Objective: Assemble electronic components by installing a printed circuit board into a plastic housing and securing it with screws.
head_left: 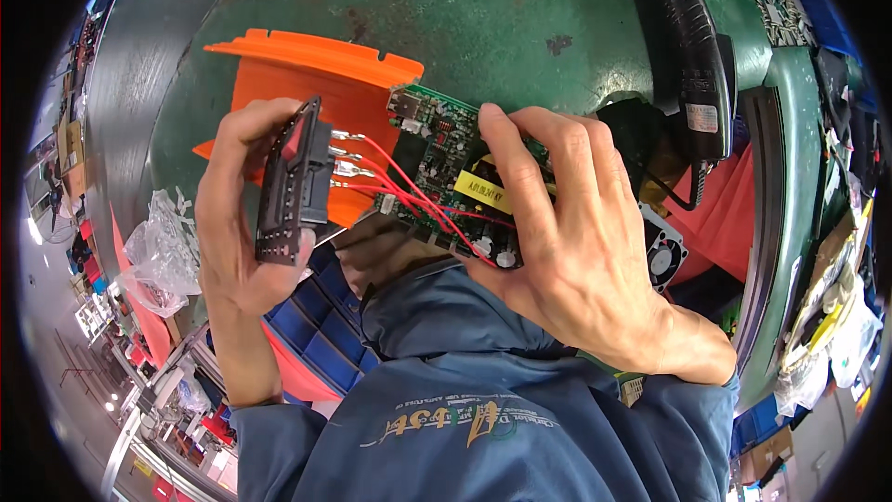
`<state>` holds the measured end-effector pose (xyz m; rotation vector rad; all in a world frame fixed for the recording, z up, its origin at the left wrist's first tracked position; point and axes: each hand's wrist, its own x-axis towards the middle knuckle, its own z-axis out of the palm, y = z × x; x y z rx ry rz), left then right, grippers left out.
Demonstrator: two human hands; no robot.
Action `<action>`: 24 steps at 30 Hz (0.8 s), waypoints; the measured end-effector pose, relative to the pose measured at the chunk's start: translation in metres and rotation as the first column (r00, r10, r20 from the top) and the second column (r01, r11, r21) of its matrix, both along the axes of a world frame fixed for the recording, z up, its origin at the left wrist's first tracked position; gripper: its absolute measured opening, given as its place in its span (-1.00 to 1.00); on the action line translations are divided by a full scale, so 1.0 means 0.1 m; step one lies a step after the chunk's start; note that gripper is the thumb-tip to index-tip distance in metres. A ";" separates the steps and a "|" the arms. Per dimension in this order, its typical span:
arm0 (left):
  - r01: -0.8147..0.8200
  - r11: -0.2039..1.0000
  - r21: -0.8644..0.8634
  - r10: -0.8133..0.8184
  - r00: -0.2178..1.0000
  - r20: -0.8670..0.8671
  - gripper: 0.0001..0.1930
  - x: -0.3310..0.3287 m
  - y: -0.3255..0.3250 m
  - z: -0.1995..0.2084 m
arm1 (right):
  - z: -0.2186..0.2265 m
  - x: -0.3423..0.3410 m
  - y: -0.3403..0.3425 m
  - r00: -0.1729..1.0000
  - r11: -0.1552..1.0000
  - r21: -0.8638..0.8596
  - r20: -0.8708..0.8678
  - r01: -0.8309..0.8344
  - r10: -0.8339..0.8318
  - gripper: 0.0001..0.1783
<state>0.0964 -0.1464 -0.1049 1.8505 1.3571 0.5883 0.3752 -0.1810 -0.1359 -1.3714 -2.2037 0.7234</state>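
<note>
My left hand (243, 214) is closed round a black plastic panel (290, 181) that stands on edge, fingers over its top and thumb at its lower end. Red wires (395, 172) with metal terminals run from the panel's right side to a green circuit board (437, 144). My right hand (567, 223) grips that board, fingers across its far edge and thumb on the near side. A transformer with a yellow label (483, 191) sits on the board, partly under my fingers. Behind both pieces lies an orange metal casing (316, 70).
A black handheld tool (701, 74) with a coiled cord lies at the far right of the green worktop (446, 0). A small fan (664, 256) is beside my right wrist. Blue bins (325, 325) and a clear plastic bag (163, 251) are at the left.
</note>
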 end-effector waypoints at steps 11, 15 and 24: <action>0.021 0.999 0.034 -0.023 0.999 0.049 -0.20 -0.06 0.04 -0.08 | 0.02 0.00 0.00 0.999 0.999 -0.036 -0.020 0.028 -0.029 0.16; 0.049 0.998 0.034 -0.051 0.998 0.035 -0.19 -0.08 0.05 -0.06 | -0.01 -0.01 0.00 0.999 0.999 0.000 -0.022 0.034 -0.034 0.15; -0.001 1.000 0.001 0.001 0.999 0.039 -0.23 -0.01 0.03 -0.01 | 0.00 -0.02 0.01 0.999 0.999 0.009 -0.009 0.038 -0.038 0.11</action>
